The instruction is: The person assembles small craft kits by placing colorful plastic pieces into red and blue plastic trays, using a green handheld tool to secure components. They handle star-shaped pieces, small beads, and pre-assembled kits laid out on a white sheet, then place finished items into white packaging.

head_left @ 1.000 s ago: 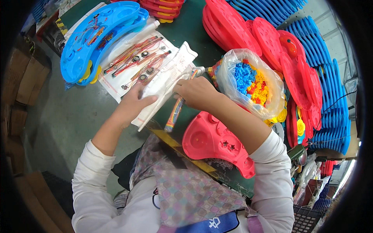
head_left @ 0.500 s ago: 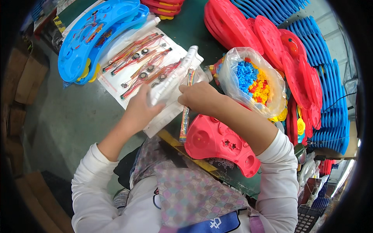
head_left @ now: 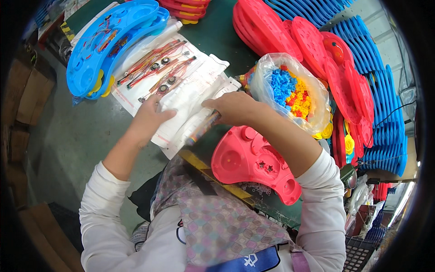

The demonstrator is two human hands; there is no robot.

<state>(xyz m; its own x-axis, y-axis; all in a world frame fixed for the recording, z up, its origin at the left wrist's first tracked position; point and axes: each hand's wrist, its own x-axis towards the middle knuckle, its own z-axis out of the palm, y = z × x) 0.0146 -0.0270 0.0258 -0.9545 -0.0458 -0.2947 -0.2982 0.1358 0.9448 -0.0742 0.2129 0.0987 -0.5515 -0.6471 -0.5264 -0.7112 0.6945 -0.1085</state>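
My left hand (head_left: 150, 117) rests on the near left part of white printed sheets (head_left: 192, 86), thumb and fingers apart. One sheet is folded over and covers part of the wire harnesses (head_left: 165, 68), which have red wires and small round speakers. My right hand (head_left: 233, 108) grips a narrow, multicoloured striped stick (head_left: 203, 129), blurred by motion, which slants down to the left over the sheets' right edge. Just right of it lies a red, curved plastic toy shell (head_left: 251, 161) with star-shaped cutouts.
Blue plastic shells (head_left: 86, 59) holding wires stand at the far left. A clear bag (head_left: 322, 109) of small blue, yellow and red parts sits right of my right hand. Red shells (head_left: 267, 29) and stacked blue shells (head_left: 385, 113) line the right. A yellow-striped table edge (head_left: 199, 165) runs nearest me.
The curled sheet has come down flatter over the lower harnesses. My right hand has shifted slightly right, and its stick has swung from upright to slanting. My left hand has drawn slightly left.
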